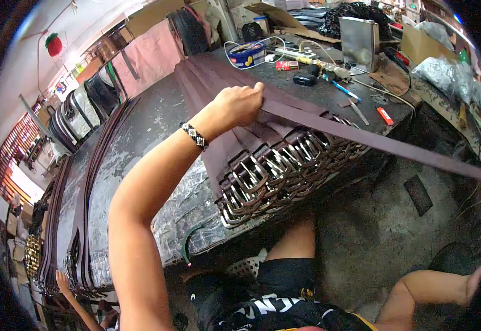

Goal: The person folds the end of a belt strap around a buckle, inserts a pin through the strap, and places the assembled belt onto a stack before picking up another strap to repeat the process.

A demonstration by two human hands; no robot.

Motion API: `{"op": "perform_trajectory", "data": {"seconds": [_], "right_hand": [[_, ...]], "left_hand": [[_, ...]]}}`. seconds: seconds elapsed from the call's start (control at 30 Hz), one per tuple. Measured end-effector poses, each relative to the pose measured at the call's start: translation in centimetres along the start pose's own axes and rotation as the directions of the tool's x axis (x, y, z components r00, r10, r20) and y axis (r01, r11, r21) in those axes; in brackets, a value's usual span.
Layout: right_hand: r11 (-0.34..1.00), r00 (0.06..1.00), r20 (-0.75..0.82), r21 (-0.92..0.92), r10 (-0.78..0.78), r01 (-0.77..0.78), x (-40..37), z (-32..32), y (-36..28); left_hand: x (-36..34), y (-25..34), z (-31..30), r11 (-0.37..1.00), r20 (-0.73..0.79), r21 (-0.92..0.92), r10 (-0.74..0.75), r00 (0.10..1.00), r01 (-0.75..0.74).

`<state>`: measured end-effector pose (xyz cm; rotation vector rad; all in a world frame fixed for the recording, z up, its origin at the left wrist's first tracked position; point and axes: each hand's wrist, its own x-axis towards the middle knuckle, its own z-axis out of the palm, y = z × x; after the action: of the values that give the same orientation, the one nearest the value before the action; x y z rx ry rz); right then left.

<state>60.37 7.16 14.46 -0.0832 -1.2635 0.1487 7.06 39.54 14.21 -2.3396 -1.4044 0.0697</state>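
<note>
Above the table my left hand, with a beaded bracelet on its wrist, is closed around a dark brown leather belt. The belt runs taut-looking from the fist down to the right edge of the view. Beneath that arm lies a fanned pile of similar belts, their metal buckles stacked along the table's front edge. Low at the far right, my right hand is only partly visible; its fingers are lost in the dark rim of the picture.
On the worn black table more belts hang over the left side. Farther back are a blue tub, a metal can, a red cutter and a pen. Another person's hand shows at lower left.
</note>
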Motion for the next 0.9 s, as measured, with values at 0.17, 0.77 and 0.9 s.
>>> {"op": "perform_trajectory", "data": {"seconds": [0.17,0.77,0.9], "right_hand": [[0.99,0.989,0.148,0.135,0.014,-0.034,-1.1,-2.2,-1.0],[0.801,0.532,0.759,0.021,0.376,-0.598,-4.7,11.0,11.4],[0.854,0.613,0.726,0.069,0.311,-0.516,-4.1,10.0,10.6]], "left_hand": [[-0.6,0.1,0.0,0.998,-0.006,-0.011,0.054,0.999,-0.054],[-2.0,-8.9,2.3,0.856,-0.119,-0.511,-0.165,0.979,0.082],[-7.3,2.5,-4.9,0.461,-0.312,-0.841,0.016,0.95,-0.284]]}}
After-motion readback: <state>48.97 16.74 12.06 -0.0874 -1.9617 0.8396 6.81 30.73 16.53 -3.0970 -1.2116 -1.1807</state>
